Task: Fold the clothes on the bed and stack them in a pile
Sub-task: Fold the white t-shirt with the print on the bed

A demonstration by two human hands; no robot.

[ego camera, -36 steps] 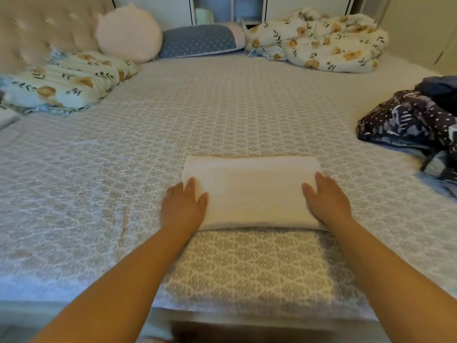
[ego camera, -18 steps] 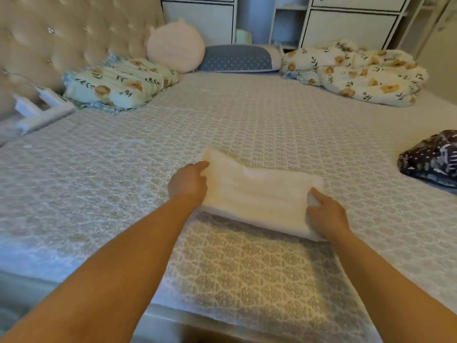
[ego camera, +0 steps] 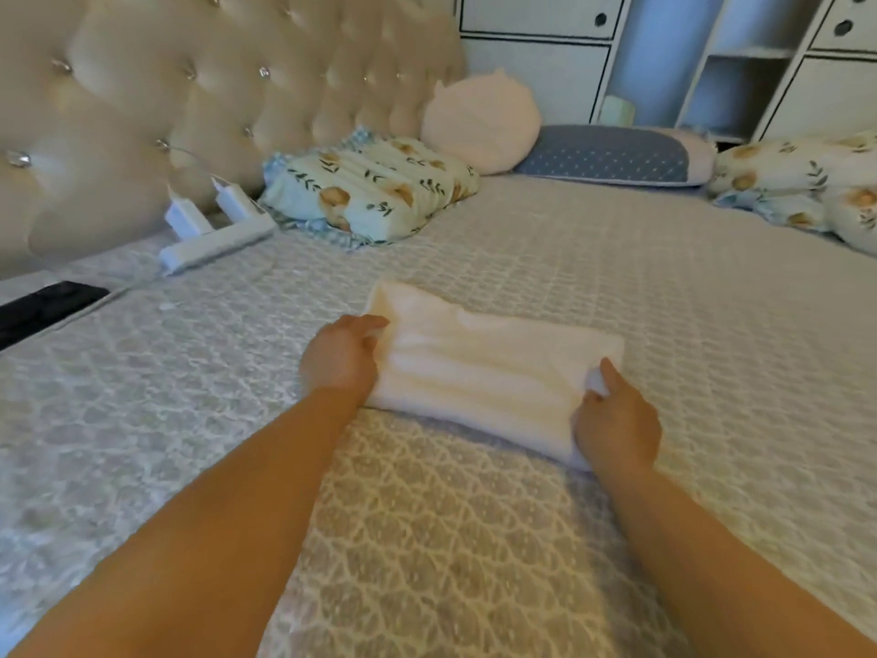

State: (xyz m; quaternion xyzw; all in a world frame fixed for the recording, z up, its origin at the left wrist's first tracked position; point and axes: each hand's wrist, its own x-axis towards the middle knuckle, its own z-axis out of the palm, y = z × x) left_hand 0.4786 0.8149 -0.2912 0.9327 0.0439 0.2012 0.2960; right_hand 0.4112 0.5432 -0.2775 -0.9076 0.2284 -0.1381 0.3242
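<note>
Gripping opposite ends of the folded cream-white fabric bundle (ego camera: 479, 372), the left hand (ego camera: 339, 356) and right hand (ego camera: 617, 427) are risking it sagging open if lifted unevenly.

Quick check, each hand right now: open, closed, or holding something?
Left hand: closed, gripping the left end of the folded white cloth.
Right hand: closed, gripping the cloth's right end.
</note>
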